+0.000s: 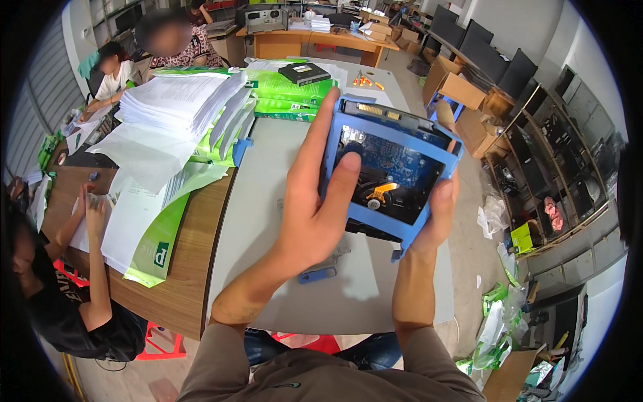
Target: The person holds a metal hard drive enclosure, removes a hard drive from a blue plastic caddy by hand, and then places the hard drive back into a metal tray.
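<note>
Above the grey-white table (pixel 248 194) I hold up a hard drive (pixel 402 161) seated in a blue plastic caddy (pixel 383 221). Its blue circuit board and a small orange ribbon face me, and the connector edge is at the far side. My left hand (pixel 311 218) grips the caddy's left side, with the thumb lying across the frame and over the board. On the other side, my right hand (pixel 439 214) is wrapped round the right edge; part of its fingers is hidden behind. Below them on the tabletop lies a small blue plastic piece (pixel 317 275).
Stacks of paper (pixel 177 104) in green wrappers stand at the left, and a black flat drive (pixel 305 74) rests on green packages (pixel 288 94). Orange-handled tools (pixel 365 82) lie at the far end. Other people sit at the left. Shelving (pixel 549 167) and cardboard boxes (pixel 462 87) line the right.
</note>
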`<state>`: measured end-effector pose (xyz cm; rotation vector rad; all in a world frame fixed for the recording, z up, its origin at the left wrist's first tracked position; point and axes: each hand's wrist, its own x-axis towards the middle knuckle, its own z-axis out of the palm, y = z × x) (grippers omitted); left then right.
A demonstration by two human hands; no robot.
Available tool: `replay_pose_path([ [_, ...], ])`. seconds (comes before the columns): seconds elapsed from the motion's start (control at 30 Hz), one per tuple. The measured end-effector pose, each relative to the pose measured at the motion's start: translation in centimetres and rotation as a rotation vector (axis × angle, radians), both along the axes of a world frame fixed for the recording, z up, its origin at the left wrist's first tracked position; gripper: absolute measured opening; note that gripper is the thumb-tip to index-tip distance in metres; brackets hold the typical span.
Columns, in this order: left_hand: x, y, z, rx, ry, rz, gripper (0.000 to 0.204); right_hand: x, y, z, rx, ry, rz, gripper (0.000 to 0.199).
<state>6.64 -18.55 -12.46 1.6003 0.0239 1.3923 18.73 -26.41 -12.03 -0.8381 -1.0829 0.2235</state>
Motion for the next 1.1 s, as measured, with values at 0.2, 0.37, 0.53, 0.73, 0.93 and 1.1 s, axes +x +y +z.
replay_pose_path([
  [0.2, -1.2, -0.3, 0.6, 0.110, -0.029, 0.063, 0.053, -1.9, -0.8, 0.6, 0.106, 0.130, 0.031, 0.122],
  [0.37, -1.2, -0.5, 0.6, 0.172, -0.058, 0.090, 0.051, -1.5, -1.7, 0.0, 0.111, 0.157, 0.032, 0.129],
  [0.53, -1.0, -0.6, 0.4, 0.114, -0.095, -0.025, 0.054, -1.8, -1.7, 0.2, 0.156, 0.043, 0.052, 0.110],
  [0.73, -1.0, -0.6, 0.3, 0.024, -0.158, -0.185, 0.057, -1.5, -2.1, 0.5, 0.103, -0.020, 0.028, 0.096],
  [0.93, -0.6, -0.9, 0.4, -0.021, -0.164, -0.179, 0.055, 1.0, -2.3, -2.0, 0.091, 0.026, -0.185, 0.089],
  [1.1, -1.0, -1.1, 0.4, 0.016, -0.036, 0.115, 0.062, -1.1, -1.4, 1.2, 0.062, -0.031, -0.060, 0.090],
])
